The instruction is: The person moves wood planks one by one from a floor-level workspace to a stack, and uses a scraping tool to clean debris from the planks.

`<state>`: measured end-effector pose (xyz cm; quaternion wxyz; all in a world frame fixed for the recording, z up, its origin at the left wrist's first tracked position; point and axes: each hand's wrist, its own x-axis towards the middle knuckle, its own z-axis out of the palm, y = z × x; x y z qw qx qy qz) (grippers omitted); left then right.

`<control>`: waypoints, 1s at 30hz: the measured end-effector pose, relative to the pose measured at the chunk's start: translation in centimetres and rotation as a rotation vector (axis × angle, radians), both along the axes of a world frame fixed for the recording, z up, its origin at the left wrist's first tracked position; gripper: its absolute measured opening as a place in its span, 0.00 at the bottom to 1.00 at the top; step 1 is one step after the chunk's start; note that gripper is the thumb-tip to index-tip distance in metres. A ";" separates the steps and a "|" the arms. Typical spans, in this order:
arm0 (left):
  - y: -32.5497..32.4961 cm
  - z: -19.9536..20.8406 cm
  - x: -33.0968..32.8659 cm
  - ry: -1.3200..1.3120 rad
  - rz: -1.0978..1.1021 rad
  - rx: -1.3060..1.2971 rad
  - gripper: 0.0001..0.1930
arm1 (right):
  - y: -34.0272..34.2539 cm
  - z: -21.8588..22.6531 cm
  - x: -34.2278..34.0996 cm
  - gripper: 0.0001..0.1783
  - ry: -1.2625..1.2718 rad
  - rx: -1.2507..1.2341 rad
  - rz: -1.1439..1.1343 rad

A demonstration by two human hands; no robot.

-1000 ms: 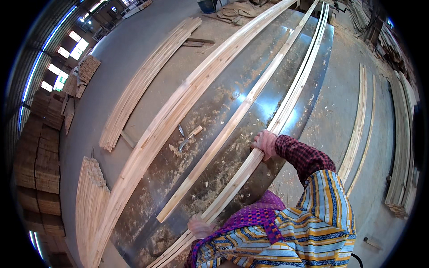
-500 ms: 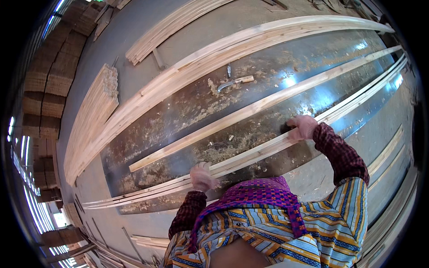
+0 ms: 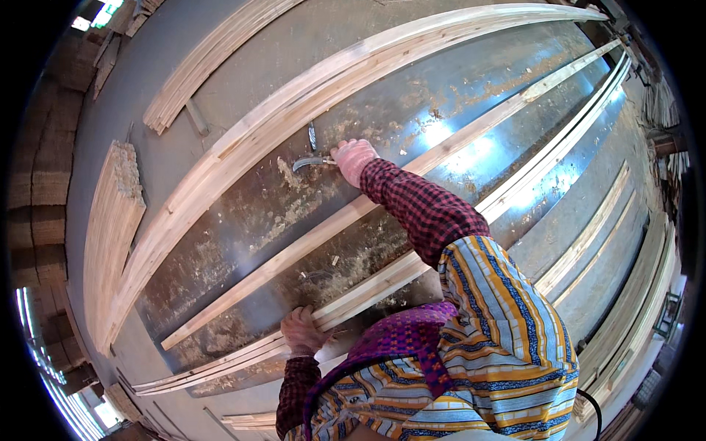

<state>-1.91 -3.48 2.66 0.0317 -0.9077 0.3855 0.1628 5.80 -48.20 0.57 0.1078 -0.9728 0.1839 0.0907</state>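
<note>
My right hand (image 3: 354, 160), in a pale glove, reaches across the work surface. Its fingers close over the wooden handle of a hooked knife (image 3: 309, 162), whose curved blade points left; the handle is mostly hidden. Nearer to me, my left hand (image 3: 303, 331), also gloved, is wrapped round a bundle of long narrow wood strips (image 3: 382, 281). A single wood strip (image 3: 294, 251) lies between the knife and the bundle, passing under my right forearm. Just beyond the knife lies a small dark metal tool (image 3: 312, 136).
The dark sheet (image 3: 235, 228) beneath is strewn with shavings. Long stacked strips (image 3: 294, 106) run along its far side, beside a shorter stack (image 3: 110, 235) at left. Another pile (image 3: 220, 55) lies farther off. Loose strips (image 3: 585, 235) and long boards (image 3: 632, 309) are at right.
My right hand has left the strip bundle, moved forward and left, and closed on the knife handle. My left hand stays on the bundle. The whole view has shifted.
</note>
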 end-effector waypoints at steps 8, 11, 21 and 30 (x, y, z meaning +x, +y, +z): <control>0.1 0.1 0.1 0.028 -0.001 -0.024 0.43 | 2.6 4.7 -8.9 0.15 -0.268 0.580 -0.243; 0.5 -0.2 0.4 0.064 -0.041 -0.078 0.43 | 4.8 5.4 -13.3 0.15 -0.318 0.809 -0.416; 2.9 3.2 2.0 0.255 -0.171 -0.259 0.43 | 19.0 5.2 -22.9 0.22 -0.483 1.264 -0.964; 20.4 2.3 11.1 0.133 -0.038 -0.772 0.27 | 36.6 5.6 -24.9 0.18 -0.619 1.076 -1.105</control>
